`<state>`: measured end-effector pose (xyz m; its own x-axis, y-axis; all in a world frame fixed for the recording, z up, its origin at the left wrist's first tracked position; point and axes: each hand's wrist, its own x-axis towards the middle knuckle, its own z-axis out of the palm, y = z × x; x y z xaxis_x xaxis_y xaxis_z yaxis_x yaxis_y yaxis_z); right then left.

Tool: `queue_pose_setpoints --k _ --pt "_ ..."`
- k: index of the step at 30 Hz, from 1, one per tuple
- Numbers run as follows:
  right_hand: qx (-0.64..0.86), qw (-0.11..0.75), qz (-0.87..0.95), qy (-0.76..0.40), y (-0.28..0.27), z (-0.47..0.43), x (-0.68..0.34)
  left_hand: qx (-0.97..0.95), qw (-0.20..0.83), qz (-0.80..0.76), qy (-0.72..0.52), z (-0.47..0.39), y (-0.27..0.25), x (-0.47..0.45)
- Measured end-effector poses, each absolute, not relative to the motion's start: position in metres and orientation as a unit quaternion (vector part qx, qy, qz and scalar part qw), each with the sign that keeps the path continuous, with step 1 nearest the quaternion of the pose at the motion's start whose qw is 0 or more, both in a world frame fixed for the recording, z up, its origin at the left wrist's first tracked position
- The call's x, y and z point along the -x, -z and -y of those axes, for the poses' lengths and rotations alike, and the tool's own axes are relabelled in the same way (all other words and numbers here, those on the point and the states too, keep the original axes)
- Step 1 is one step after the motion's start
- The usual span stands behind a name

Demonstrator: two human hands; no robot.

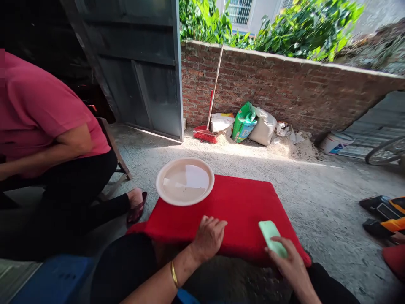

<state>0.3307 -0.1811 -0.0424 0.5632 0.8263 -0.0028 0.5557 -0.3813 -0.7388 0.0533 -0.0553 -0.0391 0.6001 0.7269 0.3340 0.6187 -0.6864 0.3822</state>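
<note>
My right hand (pixel 292 261) pinches a pale green, round-cornered bar of soap (pixel 272 237) over the right side of a low table draped in red cloth (pixel 243 202). The bar is tilted, its near end partly covered by my fingers. Above the cloth's front edge is my left hand (pixel 209 238), fingers curled in and nothing visible in them. A gold bangle (pixel 174 274) circles that wrist. On the table's far left corner rests a wide pale pink basin (pixel 161 192) with clear water in it, apart from both hands.
To the left a person in a pink shirt (pixel 47 109) sits bent over on a chair. A dark metal door (pixel 142 76) stands ajar. Along the brick wall (pixel 284 93) are a broom (pixel 217 80), a red dustpan (pixel 201 131), sacks (pixel 264 126) and a bucket (pixel 337 142). Orange-black footwear (pixel 386 213) lies right.
</note>
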Motion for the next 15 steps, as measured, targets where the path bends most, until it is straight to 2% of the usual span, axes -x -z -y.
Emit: queue_pose_setpoints --k 3,7,11,15 --pt "0.899 0.262 0.332 -0.111 0.043 0.152 -0.368 -0.842 0.073 -0.424 -0.324 0.026 0.011 -0.024" --pt "0.934 0.131 0.304 -0.135 0.05 0.104 -0.359 -0.747 0.053 -0.512 -0.421 -0.009 -0.002 0.022" --pt "0.904 0.091 0.398 -0.129 0.052 0.059 -0.273 -0.718 0.068 -0.535 -0.439 -0.015 0.0 0.04" --pt "0.807 0.115 0.557 -0.159 0.053 0.043 -0.172 -0.732 0.065 -0.517 -0.439 -0.01 0.0 0.036"
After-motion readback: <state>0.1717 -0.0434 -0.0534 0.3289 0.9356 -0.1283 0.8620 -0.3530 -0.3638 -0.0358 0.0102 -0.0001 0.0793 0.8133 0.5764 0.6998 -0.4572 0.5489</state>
